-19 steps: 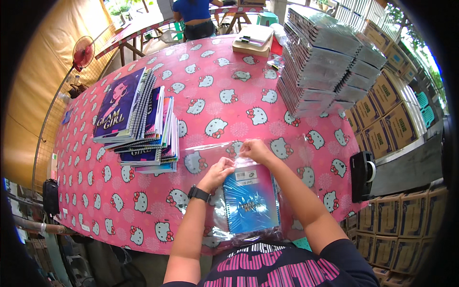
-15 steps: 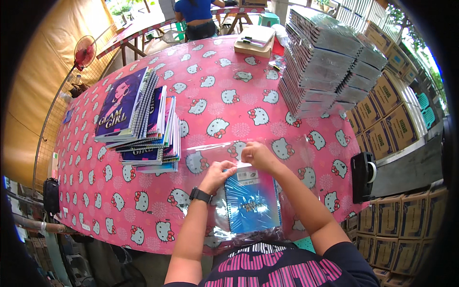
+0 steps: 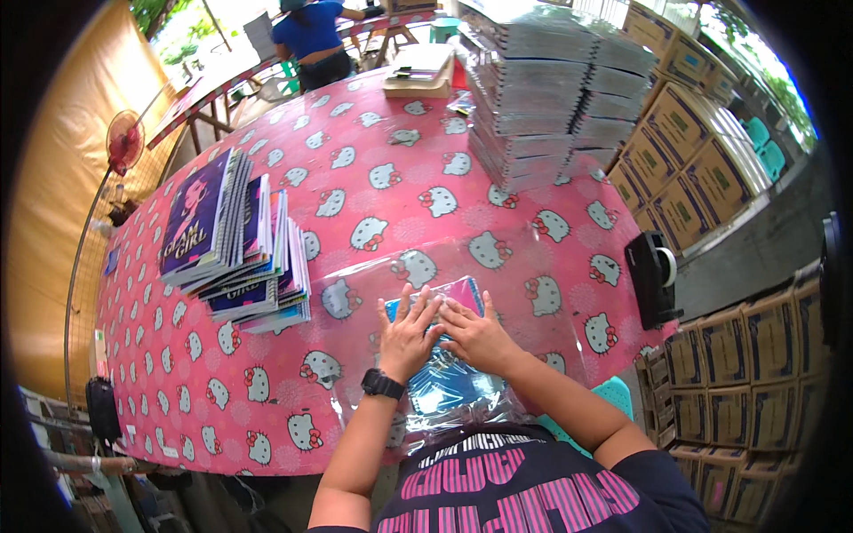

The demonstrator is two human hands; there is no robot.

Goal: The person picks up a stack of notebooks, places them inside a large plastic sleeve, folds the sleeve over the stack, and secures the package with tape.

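Note:
In front of me lies a blue and pink spiral notebook [image 3: 449, 388] under shiny, wrinkled clear plastic. My left hand [image 3: 410, 338] rests flat on its upper part, fingers spread. My right hand [image 3: 478, 339] presses down beside it, fingers stretched out and the fingertips of both hands almost meeting. Much of the cover is hidden by the hands and by glare. A larger clear plastic sheet [image 3: 533, 258] spreads over the table around the notebook.
Left on the pink patterned table [image 3: 355, 266] stands a stack of spiral notebooks [image 3: 235, 235]. A tall pile of plastic-wrapped notebooks [image 3: 533, 98] rises at the back right. A black tape dispenser [image 3: 650, 280] sits at the right edge. Cartons [image 3: 702, 169] stand beyond; another person [image 3: 311, 40] is far off.
Both hands were closed at the notebook's top edge, by a white label. Now they lie flat, spread over its upper part. The whole view has shifted a little.

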